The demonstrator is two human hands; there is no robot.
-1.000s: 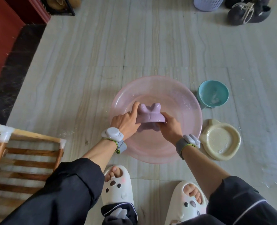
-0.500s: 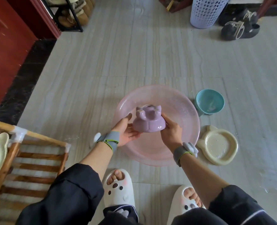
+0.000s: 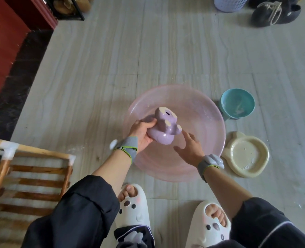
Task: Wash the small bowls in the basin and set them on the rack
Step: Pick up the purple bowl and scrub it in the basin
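The floor (image 3: pixel 148 51) is laid in pale grey tiles, streaked lengthwise like wood grain and crossed by thin joints. At the left it is bordered by a black speckled strip (image 3: pixel 19 83) and a red-brown wall (image 3: pixel 3 33). At the far edge a lavender perforated basket (image 3: pixel 230 4) and dark laced shoes (image 3: pixel 273 13) are seen.

A round, translucent pink basin (image 3: pixel 207 111) is set on the floor before two white slippers (image 3: pixel 133 206). The purple bowl (image 3: pixel 163 135) is held above the basin's left part, tilted with its underside up. It is glossy, rounded and animal-shaped, with stubby feet whose tips are matt and cream. It is gripped by the left hand (image 3: pixel 141 133), whose fingers (image 3: pixel 149 124) are curled round one side. The right hand (image 3: pixel 191 149) is held open just beside the bowl, its fingers (image 3: pixel 187 136) straight and spread; whether they touch it cannot be told.

A smooth, round teal bowl (image 3: pixel 237 104), smeared white inside, is stood to the right of the basin, close to its rim. Nearer, a shallow cream dish (image 3: pixel 248 156) with two ear-like lugs is laid just beside the basin. At the left a rack (image 3: pixel 40 169) of wooden slats is seen, its corners wrapped in white. Grey bands are worn on both wrists.
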